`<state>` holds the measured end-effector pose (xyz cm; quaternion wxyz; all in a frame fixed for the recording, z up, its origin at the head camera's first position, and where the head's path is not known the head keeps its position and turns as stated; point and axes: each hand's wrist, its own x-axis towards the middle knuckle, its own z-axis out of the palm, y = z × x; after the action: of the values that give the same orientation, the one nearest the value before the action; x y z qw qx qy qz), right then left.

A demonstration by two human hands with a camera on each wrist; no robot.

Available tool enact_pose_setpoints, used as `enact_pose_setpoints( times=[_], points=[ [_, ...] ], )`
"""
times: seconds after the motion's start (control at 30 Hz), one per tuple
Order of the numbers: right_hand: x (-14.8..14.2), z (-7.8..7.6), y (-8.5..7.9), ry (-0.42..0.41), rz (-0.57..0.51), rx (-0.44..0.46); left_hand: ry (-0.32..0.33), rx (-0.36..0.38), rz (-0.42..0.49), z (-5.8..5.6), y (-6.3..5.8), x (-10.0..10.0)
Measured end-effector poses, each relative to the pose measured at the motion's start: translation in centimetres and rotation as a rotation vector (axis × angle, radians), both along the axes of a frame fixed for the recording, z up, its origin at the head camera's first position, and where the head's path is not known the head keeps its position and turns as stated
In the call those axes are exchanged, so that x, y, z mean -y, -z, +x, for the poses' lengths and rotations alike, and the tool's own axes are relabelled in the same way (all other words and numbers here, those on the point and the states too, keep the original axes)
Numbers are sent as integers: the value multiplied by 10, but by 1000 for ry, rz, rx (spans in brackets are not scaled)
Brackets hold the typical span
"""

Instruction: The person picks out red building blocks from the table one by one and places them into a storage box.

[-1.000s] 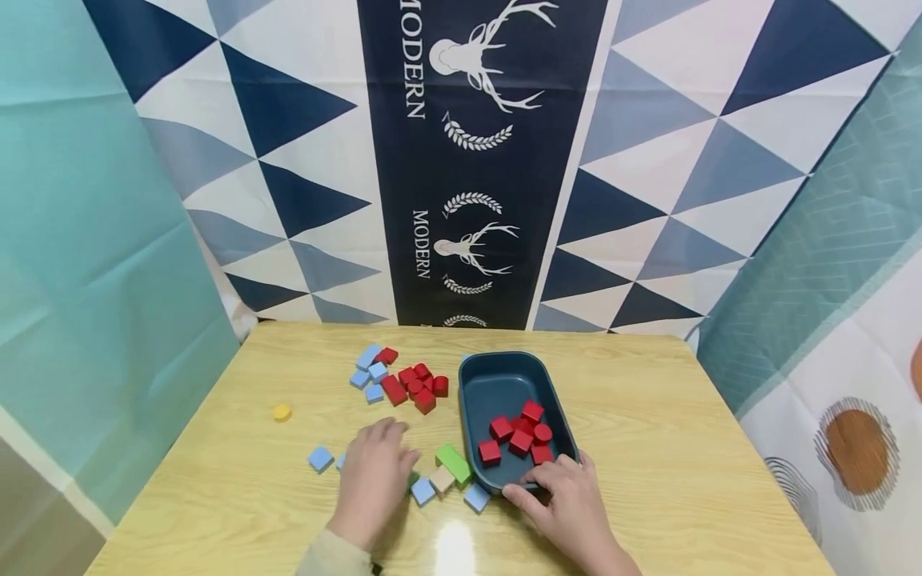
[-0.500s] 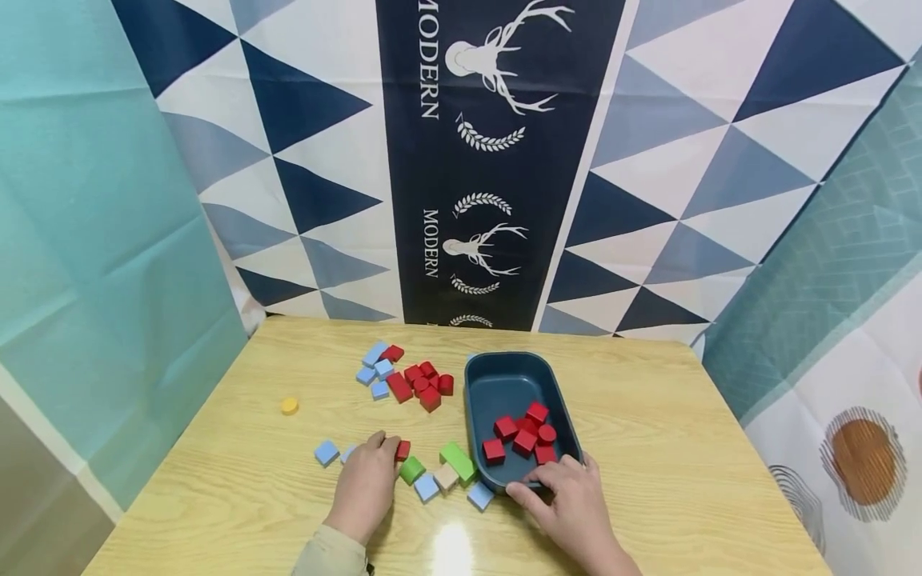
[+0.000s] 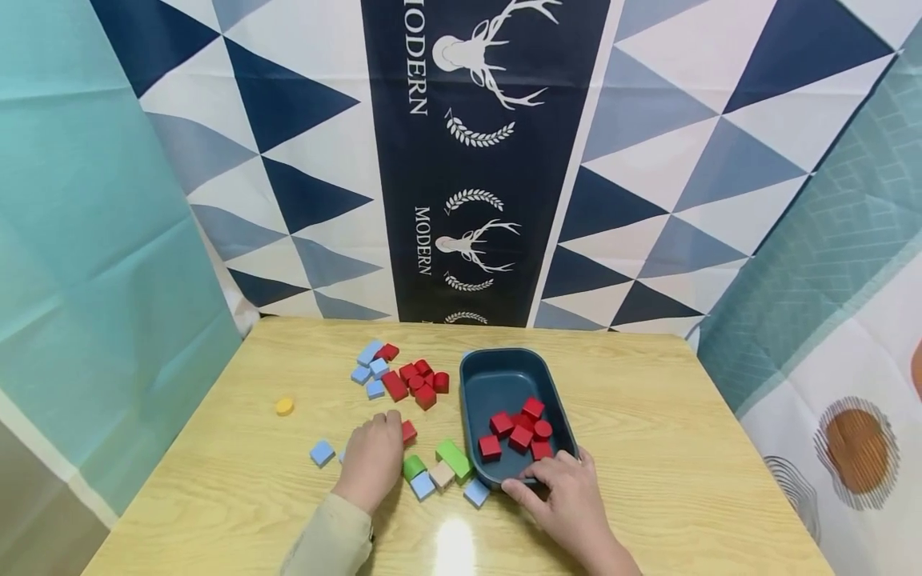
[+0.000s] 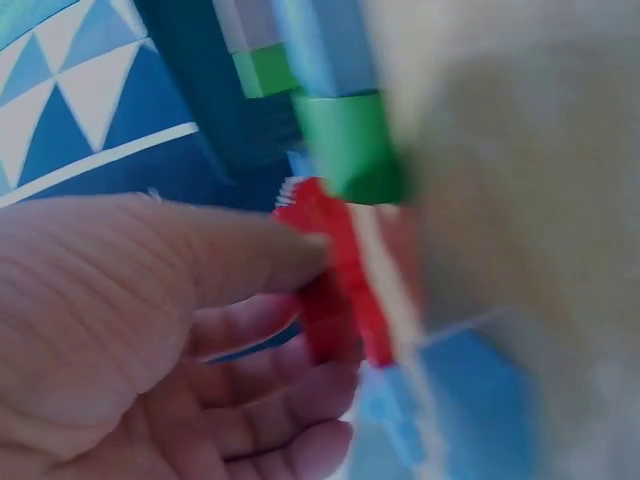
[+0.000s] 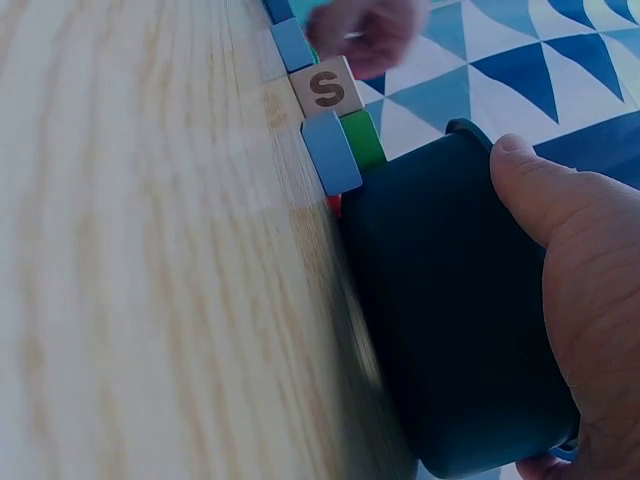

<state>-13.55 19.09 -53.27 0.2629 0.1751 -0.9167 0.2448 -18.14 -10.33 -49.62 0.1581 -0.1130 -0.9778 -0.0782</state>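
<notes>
One red block (image 3: 409,433) pinched | left grip (image 3: 373,458), now farther forward | right grip (image 3: 567,502) holds tray (image 3: 499,392)

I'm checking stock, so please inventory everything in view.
Table: one, light wood, centre
Tray: one, dark blue, on table
Tray blocks: at least seven, red, inside
Loose red blocks: several, red, left of tray
Blue blocks: at least eight, light blue, mostly left of tray
Green blocks: two, green, left of tray
Letter block: one, beige, beside green blocks
Yellow disc: one, yellow, table's left
Wall hanging: one, navy, blue and white, behind table
Side drapes: two, partly teal, left and right
Sleeve: one, beige, left forearm
Left hand: one, pinching a red block
Right hand: one, gripping tray's near edge
</notes>
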Motion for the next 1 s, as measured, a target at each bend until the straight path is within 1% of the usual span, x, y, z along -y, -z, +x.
enact_pose_setpoints(
  times=[0.07,0.13,0.2,0.23,0.3,0.37,0.43,0.47,0.53,0.6,0.63,0.67,0.73,0.77,0.8,0.83,0.87,0.9,0.93,1.0],
  points=[
    [-1,0,-1,1,0,-7,3,-11,40,-6,-12,-13],
    [-2,0,-1,3,3,-17,31,5,86,-12,-24,-32],
    [-2,-1,0,0,8,-27,85,36,112,-14,-33,-54],
    [-3,-1,1,-4,12,-39,114,48,103,-15,-35,-65],
    [-2,-2,3,-14,19,-62,169,56,44,-15,-35,-85],
    [-2,-2,4,-27,21,-87,207,31,-27,-13,-32,-98],
    [2,-2,7,-41,13,-108,215,21,-76,-8,-26,-99],
    [4,-2,7,-47,7,-109,212,28,-75,-4,-25,-96],
    [7,-3,8,-51,-2,-103,192,71,-11,7,-26,-80],
    [9,-3,9,-50,-5,-82,151,108,80,24,-28,-53],
    [10,-3,8,-48,-5,-69,118,108,117,34,-30,-37],
    [9,-3,8,-44,-4,-56,84,92,148,45,-30,-18],
    [8,-3,7,-34,2,-38,-2,54,184,67,-26,23],
    [6,-3,7,-27,4,-34,-44,16,184,78,-22,44],
    [4,-3,6,-21,2,-31,-95,0,192,89,-16,63],
    [3,-3,6,-12,0,-31,-154,-5,197,98,-9,82],
    [1,-3,5,-4,-3,-31,-220,14,214,107,0,99],
    [0,-4,5,-2,-5,-32,-291,50,240,117,9,115],
    [0,-4,5,-2,-9,-32,-377,95,263,124,20,128],
    [2,-6,5,-6,-12,-25,-553,211,303,141,46,149]
  ],
)
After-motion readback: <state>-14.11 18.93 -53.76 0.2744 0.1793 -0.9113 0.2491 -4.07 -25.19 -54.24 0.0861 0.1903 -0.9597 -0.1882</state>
